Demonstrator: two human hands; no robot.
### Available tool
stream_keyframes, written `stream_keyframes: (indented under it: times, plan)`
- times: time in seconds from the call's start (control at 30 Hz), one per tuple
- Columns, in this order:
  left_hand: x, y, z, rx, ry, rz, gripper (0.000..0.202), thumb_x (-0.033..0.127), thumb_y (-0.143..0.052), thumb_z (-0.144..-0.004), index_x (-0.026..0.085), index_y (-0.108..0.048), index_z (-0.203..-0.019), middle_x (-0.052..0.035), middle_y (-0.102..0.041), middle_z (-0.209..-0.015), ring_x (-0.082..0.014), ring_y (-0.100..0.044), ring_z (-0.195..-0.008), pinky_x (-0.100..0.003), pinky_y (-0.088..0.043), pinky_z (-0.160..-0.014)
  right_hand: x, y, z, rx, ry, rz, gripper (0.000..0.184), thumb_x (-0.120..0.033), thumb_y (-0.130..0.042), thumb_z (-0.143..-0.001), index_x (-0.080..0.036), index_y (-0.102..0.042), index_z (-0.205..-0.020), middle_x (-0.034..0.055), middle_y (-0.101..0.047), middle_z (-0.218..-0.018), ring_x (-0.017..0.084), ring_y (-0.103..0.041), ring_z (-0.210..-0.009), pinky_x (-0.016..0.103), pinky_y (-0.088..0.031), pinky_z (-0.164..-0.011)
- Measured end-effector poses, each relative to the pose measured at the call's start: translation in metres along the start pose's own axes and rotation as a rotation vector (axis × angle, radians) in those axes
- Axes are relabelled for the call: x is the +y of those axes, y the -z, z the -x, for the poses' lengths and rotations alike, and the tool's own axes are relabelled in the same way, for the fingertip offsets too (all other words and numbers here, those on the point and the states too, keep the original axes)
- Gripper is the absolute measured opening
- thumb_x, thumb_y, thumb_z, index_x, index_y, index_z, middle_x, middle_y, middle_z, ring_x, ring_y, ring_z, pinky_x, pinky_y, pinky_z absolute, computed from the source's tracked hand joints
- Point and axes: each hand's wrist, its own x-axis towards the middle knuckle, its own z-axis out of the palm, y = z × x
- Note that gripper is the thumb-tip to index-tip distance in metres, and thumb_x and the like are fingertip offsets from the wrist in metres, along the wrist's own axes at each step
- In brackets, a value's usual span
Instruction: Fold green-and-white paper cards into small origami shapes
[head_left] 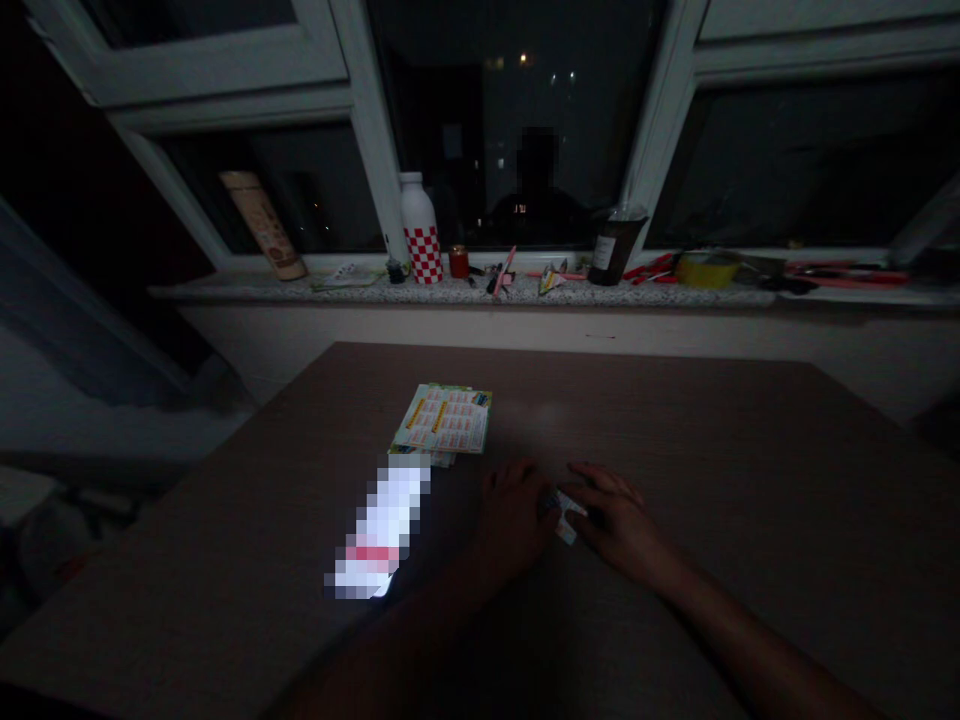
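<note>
Low over the table, my two hands meet at a small printed paper card (568, 520), pale with fine markings I cannot read. My left hand (517, 515) is closed with its thumb at the card's left edge; its other fingers curl in shadow. From the right, my right hand (615, 520) pinches the card, thumb near its lower part and fingers reaching over the far side. Much of the card is covered by fingers. Left of the hands lies a glowing phone (379, 530), its screen blurred out. Just beyond the phone is a small stack of printed paper cards (450, 420) with yellow labels and reddish rows.
The brown wooden table (712, 430) stands against the wall. Along the speckled windowsill (345, 295) are a tan tumbler (264, 225), a red-checked white bottle (422, 230), a small red jar (458, 262), a dark drink cup (613, 248) and a yellow tape-like roll (706, 270). The room is dim.
</note>
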Motion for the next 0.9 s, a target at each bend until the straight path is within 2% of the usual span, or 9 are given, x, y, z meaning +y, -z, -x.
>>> stream_keyframes:
  times: [0.13, 0.27, 0.37, 0.5, 0.57, 0.63, 0.73, 0.9]
  plan:
    - [-0.001, 0.000, -0.002, 0.003, 0.000, 0.008, 0.027, 0.032, -0.060, -0.077, 0.023, -0.060, -0.102, -0.0051, -0.051, -0.124, -0.0230, -0.042, -0.117, -0.040, -0.028, -0.099, -0.002, 0.000, -0.003, -0.014, -0.016, -0.032, 0.033, -0.027, -0.059, -0.079, -0.030, -0.065, -0.110, 0.0075, -0.051, -0.133, 0.029, -0.042, -0.123, 0.049, -0.031, -0.098]
    - [-0.002, -0.001, -0.002, -0.005, 0.001, 0.014, 0.026, 0.032, -0.060, -0.077, 0.023, -0.061, -0.101, -0.0051, -0.050, -0.125, -0.0232, -0.041, -0.118, -0.041, -0.028, -0.099, -0.003, 0.001, -0.009, -0.025, -0.026, -0.112, 0.026, -0.027, -0.062, -0.076, -0.025, -0.067, -0.102, 0.0096, -0.054, -0.129, 0.030, -0.044, -0.122, 0.049, -0.031, -0.098]
    - [-0.001, -0.001, -0.001, -0.004, -0.002, 0.018, 0.026, 0.033, -0.060, -0.077, 0.023, -0.061, -0.101, -0.0056, -0.051, -0.123, -0.0237, -0.042, -0.117, -0.041, -0.028, -0.099, -0.004, 0.003, -0.011, 0.001, -0.035, -0.241, 0.018, -0.024, -0.064, -0.073, -0.022, -0.065, -0.091, 0.0085, -0.064, -0.110, 0.027, -0.055, -0.107, 0.044, -0.039, -0.092]
    - [0.000, 0.001, 0.000, -0.011, -0.052, 0.086, 0.020, 0.031, -0.058, -0.080, 0.022, -0.064, -0.096, -0.0051, -0.055, -0.118, -0.0230, -0.045, -0.112, -0.039, -0.030, -0.098, -0.007, 0.004, -0.009, 0.029, -0.105, -0.529, 0.009, -0.025, -0.059, -0.077, -0.021, -0.062, -0.084, 0.0027, -0.068, -0.079, 0.020, -0.064, -0.078, 0.032, -0.049, -0.073]
    - [0.002, 0.004, 0.000, -0.039, -0.068, 0.192, 0.017, 0.029, -0.055, -0.082, 0.020, -0.065, -0.092, -0.0046, -0.060, -0.109, -0.0207, -0.051, -0.103, -0.035, -0.035, -0.093, -0.009, 0.005, -0.007, 0.064, -0.166, -0.690, 0.014, -0.030, -0.061, -0.076, -0.020, -0.062, -0.085, 0.0023, -0.067, -0.074, 0.018, -0.064, -0.070, 0.030, -0.050, -0.066]
    - [0.004, 0.008, -0.001, -0.069, -0.056, 0.309, 0.018, 0.030, -0.052, -0.084, 0.018, -0.064, -0.088, -0.0036, -0.063, -0.095, -0.0178, -0.055, -0.089, -0.029, -0.041, -0.082, -0.012, 0.007, -0.006, 0.110, -0.228, -0.835, 0.022, -0.036, -0.066, -0.072, -0.020, -0.061, -0.085, 0.0025, -0.067, -0.072, 0.018, -0.064, -0.066, 0.029, -0.051, -0.062]
    - [0.008, 0.013, 0.000, -0.077, -0.011, 0.424, 0.020, 0.032, -0.050, -0.085, 0.016, -0.063, -0.082, -0.0016, -0.062, -0.081, -0.0152, -0.056, -0.076, -0.025, -0.041, -0.068, -0.019, 0.013, -0.004, 0.160, -0.286, -0.999, 0.034, -0.041, -0.073, -0.065, -0.019, -0.059, -0.088, 0.0028, -0.067, -0.070, 0.017, -0.065, -0.064, 0.029, -0.052, -0.060]
    - [0.014, 0.020, 0.005, -0.096, 0.057, 0.591, 0.021, 0.033, -0.053, -0.082, 0.015, -0.063, -0.080, -0.0007, -0.063, -0.074, -0.0140, -0.055, -0.067, -0.023, -0.039, -0.061, -0.028, 0.020, 0.002, 0.142, -0.317, -1.129, 0.036, -0.036, -0.077, -0.063, -0.019, -0.062, -0.091, 0.0035, -0.070, -0.071, 0.016, -0.065, -0.062, 0.027, -0.052, -0.059]
